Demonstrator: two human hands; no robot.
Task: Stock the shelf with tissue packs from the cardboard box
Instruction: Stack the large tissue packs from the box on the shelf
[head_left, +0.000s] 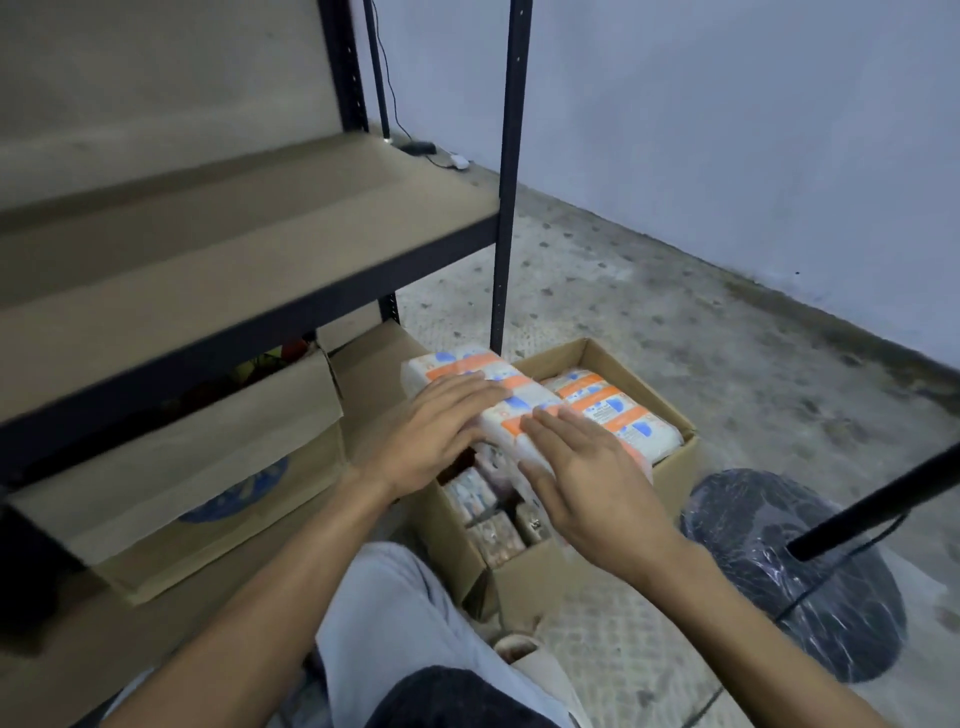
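Note:
An open cardboard box (582, 358) stands on the floor beside the shelf unit, filled with white tissue packs with orange bands (613, 410). A long tissue pack (467, 371) lies raised across the box's left edge. My left hand (431, 431) lies flat on top of it with straight fingers. My right hand (587, 483) presses its near end, fingers straight, thumb down the pack's side. The brown shelf board (234, 244) at upper left is bare.
A second cardboard box (197, 467) with a blue logo sits under the shelf. A dark upright post (506, 208) stands just behind the open box. A black wrapped round base (795, 566) with a pole stands at right. My knee (395, 613) is below the box.

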